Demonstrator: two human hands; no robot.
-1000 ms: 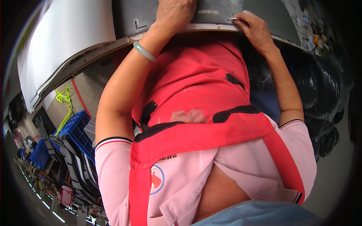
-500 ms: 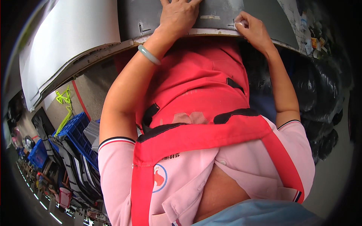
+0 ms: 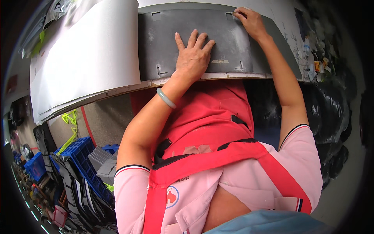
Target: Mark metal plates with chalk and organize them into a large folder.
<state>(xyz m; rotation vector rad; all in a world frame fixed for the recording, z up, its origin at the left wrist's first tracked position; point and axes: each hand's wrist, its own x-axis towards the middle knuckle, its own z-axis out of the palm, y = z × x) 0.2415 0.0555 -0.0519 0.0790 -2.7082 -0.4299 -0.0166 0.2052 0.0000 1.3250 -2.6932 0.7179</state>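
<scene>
Grey flat sheet (image 3: 233,43) lies lengthwise across the bench edge (image 3: 117,90); left hand (image 3: 193,56) presses its middle, fingers spread flat, while right hand (image 3: 251,21) pinches its far right corner.

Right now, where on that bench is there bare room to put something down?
The grey sheet is bare between the left hand and the right hand, and left of the left hand up to the white sheets. The right edge, by the small scraps, is crowded.
</scene>
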